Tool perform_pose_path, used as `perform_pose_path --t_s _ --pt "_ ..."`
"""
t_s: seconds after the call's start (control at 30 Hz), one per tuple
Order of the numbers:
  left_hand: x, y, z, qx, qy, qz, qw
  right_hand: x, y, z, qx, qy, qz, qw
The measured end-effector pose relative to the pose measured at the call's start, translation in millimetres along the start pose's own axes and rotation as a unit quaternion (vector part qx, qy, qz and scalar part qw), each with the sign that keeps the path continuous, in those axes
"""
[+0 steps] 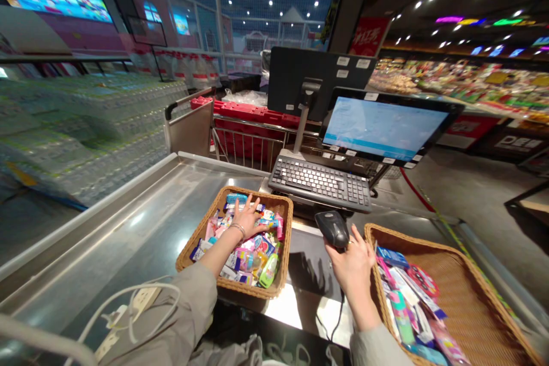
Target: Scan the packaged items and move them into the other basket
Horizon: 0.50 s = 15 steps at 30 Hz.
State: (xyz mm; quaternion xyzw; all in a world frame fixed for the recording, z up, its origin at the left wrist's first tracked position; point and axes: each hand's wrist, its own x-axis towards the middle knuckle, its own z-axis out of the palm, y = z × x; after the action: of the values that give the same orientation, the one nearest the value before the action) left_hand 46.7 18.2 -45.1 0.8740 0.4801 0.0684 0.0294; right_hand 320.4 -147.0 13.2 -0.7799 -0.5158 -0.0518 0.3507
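My left hand (246,220) reaches into a wicker basket (288,240) filled with small colourful packaged goods. Its fingers are spread over the packages, and nothing is visibly gripped. Among the goods are a green item (269,270) at the front and a blue pack (236,198) at the back. In my right hand (354,260) is a black handheld barcode scanner (333,229), its head facing the left basket and its cable hanging below. My fingers wrap around the handle, which is mostly hidden. Just right of that hand is a second wicker basket (476,274) with more packages gathered at its left side.
Behind the baskets stand a keyboard (319,181) and a lit monitor (384,127). A shopping cart (249,140) with red crates is beyond the metal counter (158,211). A white power strip (128,320) with cables lies at the lower left. Stacked bottle packs (86,126) stand left.
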Motion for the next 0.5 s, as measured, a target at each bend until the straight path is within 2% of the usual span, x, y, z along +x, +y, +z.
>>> perform_pose_path --t_s 0.23,0.5 --pt "-3.0 -3.8 -3.1 -0.036 -0.044 -0.046 0.997 -1.2 4.7 -2.9 -0.007 -0.004 0.012 1.000" --pt "-3.7 2.9 -8.8 -0.074 -0.053 -0.017 0.996 -3.4 2.4 -3.1 0.002 -0.012 0.005 1.000"
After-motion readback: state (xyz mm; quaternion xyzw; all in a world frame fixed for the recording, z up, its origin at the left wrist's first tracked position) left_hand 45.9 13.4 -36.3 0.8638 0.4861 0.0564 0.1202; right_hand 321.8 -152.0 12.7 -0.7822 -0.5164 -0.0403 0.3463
